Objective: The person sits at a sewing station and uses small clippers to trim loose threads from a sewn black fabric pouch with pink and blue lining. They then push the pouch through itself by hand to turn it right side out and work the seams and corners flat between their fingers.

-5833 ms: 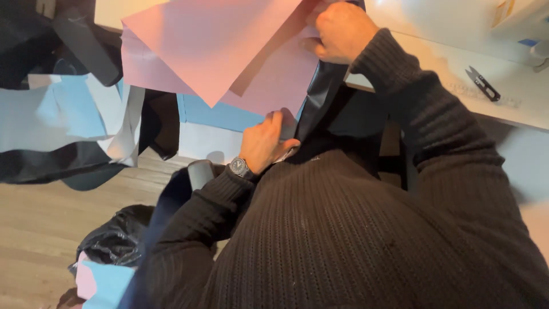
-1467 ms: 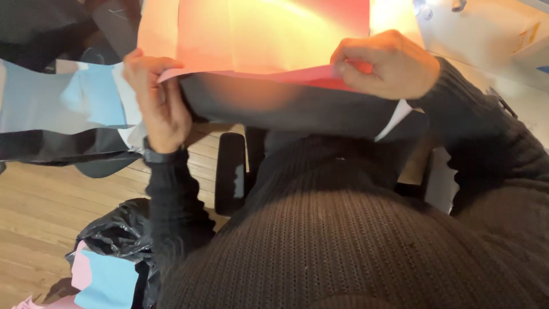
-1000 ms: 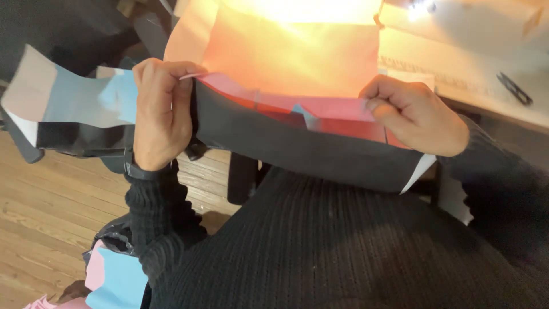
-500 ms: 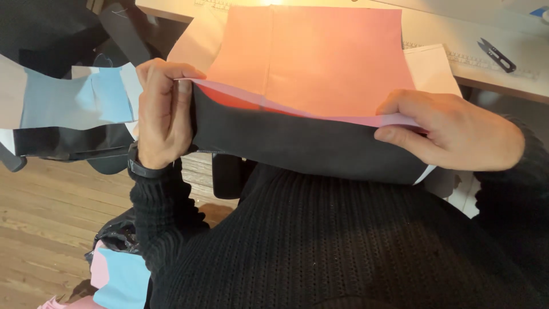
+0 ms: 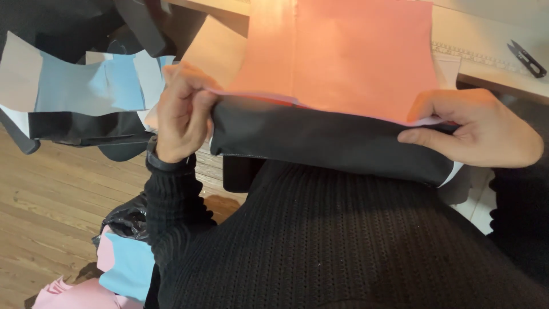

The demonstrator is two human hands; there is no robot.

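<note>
1. Gripping with both hands, I hold a pink fabric panel and a black fabric piece together along one shared edge.
2. Left hand: fingers pinched closed on the left end of that edge, thumb side toward me.
3. Right hand: fingers closed on the right end, thumb on top, pressing both layers.
4. Key relation: the joined edge runs left to right between the two hands. The pink panel lies beyond it, spread up onto the table; the black piece hangs below it, against my black sweater.
5. Both hands sit equally near the edge, one at each end.
6. Snips lie on the table, beyond the right hand and well apart from it.
7. Pale blue and white pieces hang to the left; blue and pink scraps sit low left beside a black bag on the wooden floor.
8. Labels or packages: none that I can make out.
</note>
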